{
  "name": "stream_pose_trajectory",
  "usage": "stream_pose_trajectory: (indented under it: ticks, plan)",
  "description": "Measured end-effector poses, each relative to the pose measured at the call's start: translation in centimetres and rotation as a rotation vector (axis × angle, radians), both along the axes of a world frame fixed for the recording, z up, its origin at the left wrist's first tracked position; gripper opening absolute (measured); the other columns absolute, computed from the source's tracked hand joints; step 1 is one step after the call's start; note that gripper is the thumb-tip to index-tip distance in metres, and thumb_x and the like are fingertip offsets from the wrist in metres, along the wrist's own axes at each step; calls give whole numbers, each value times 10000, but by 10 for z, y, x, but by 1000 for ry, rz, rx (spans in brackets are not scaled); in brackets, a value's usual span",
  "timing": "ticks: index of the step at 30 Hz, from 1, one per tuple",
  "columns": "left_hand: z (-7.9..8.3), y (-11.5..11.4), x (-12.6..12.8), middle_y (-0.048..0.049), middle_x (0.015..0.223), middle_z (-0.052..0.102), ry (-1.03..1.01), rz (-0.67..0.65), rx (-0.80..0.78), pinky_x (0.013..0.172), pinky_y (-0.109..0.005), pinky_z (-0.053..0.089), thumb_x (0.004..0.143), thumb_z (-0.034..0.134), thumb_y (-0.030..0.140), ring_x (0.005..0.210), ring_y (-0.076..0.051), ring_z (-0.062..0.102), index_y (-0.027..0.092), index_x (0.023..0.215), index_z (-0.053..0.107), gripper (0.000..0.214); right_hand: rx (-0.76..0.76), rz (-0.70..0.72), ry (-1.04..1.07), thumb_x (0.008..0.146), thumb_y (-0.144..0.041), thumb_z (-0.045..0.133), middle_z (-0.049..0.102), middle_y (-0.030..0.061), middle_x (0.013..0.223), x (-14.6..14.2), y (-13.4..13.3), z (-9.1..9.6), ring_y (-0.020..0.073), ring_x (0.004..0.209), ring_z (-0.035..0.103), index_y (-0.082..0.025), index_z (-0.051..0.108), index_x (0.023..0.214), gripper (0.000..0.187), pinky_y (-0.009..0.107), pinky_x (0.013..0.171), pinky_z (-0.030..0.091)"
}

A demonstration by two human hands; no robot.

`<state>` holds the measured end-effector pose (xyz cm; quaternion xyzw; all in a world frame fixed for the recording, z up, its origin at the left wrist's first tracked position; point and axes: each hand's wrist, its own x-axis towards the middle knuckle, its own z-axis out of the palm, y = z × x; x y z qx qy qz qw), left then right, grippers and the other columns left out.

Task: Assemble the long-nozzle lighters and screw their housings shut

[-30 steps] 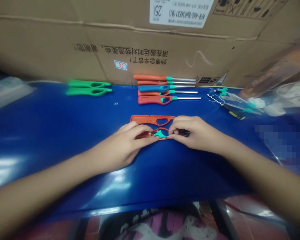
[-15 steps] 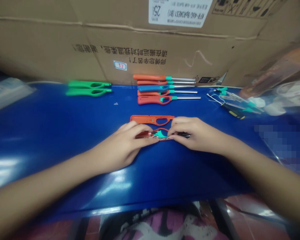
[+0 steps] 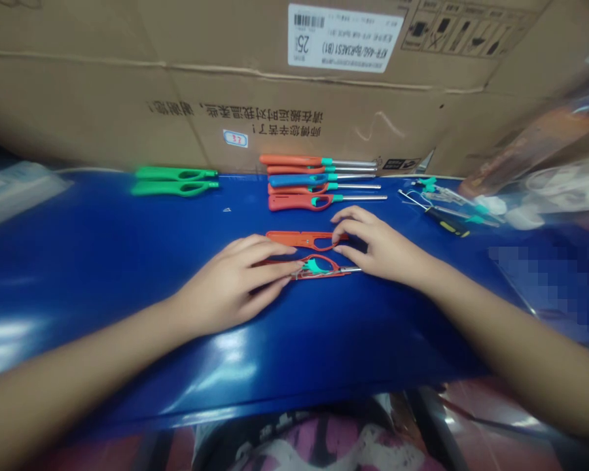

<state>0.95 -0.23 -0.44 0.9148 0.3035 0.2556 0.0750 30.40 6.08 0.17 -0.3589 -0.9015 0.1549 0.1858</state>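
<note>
- Mid-table [image 3: 127, 261], the open orange plastic half-shell [image 3: 324, 275] lies under the left hand [image 3: 235, 281]; a careless nudge could unseat its turquoise trigger piece [image 3: 315, 266]!
- Left grip: fingers touching that half-shell, clamped or merely resting, can't tell.
- Right grip: thumb and fingers of the right hand [image 3: 373, 242] parted around the matching orange cover's [image 3: 294, 239] end, any pinch unclear.

Five closed lighters [image 3: 294, 202] (one blue), two orange shells [image 3: 292, 239].

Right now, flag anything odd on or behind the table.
The carton behind the table looks upside down: its print is inverted. A pale scrap lies alone beyond the left hand, too small to identify. No spill shows.
</note>
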Motion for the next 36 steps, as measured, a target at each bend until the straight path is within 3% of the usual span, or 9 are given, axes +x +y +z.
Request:
stream_pose_trajectory:
  ticks: [3,6,10,14,16,21,23,29,36]
  plan:
    - [3,3,-3,-108,1293,687,-31,47,71,1031,-464,511,977,592,180,1192,-264,620,235,1286,684,327,9,2,-14,944,-212,601,637,88,1057,-1,-1,3,233,981,608,-205,590,928,20,432,898,515]
    - [6,7,-6,-130,1351,654,-22,113,139,1075,-520,477,966,596,163,1266,-300,583,220,1336,643,378,-78,-79,171,968,-262,582,661,50,912,-4,-4,3,184,817,622,-208,574,942,60,354,773,528]
    - [11,8,-9,-138,1450,589,36,190,232,1089,-572,443,965,616,174,1344,-344,524,239,1354,622,394,-490,-157,567,947,-323,628,682,28,871,-12,-13,6,145,738,680,-194,598,990,139,302,723,573]
    - [11,6,-11,-117,1289,683,33,126,207,986,-474,519,984,616,209,1164,-280,636,226,1277,660,297,-779,-163,595,944,-338,630,720,49,916,-17,-22,13,142,741,702,-164,628,1131,255,301,723,594]
    - [11,5,-11,-117,1231,697,35,94,166,941,-426,540,990,608,213,1090,-252,653,204,1277,663,292,-740,-143,522,960,-349,599,723,69,984,-17,-26,15,154,781,700,-164,628,1184,292,316,728,593]
    - [17,3,-11,-111,1144,693,21,53,27,909,-378,546,976,611,219,1008,-221,645,173,1271,672,305,-177,3,133,952,-355,644,673,95,1155,-16,-32,14,227,1019,636,-216,595,1314,390,408,910,538]
    - [19,3,-12,-93,1123,692,18,43,-37,898,-356,545,968,617,217,999,-210,641,185,1234,690,278,-62,65,44,971,-344,623,657,100,1133,-16,-32,11,243,1028,606,-220,590,1292,346,424,920,515]
    - [19,3,-12,-69,1115,692,47,43,-166,888,-324,538,961,630,225,1010,-196,635,193,1236,694,284,-41,127,-34,983,-366,606,617,108,1194,-17,-29,4,265,1103,551,-223,590,1244,298,449,966,475]
    - [19,3,-11,-77,1103,701,69,52,-195,876,-356,530,962,622,237,992,-214,638,191,1236,704,290,-40,136,-61,972,-366,613,615,108,1207,-16,-27,3,265,1106,555,-223,598,1217,285,459,966,459]
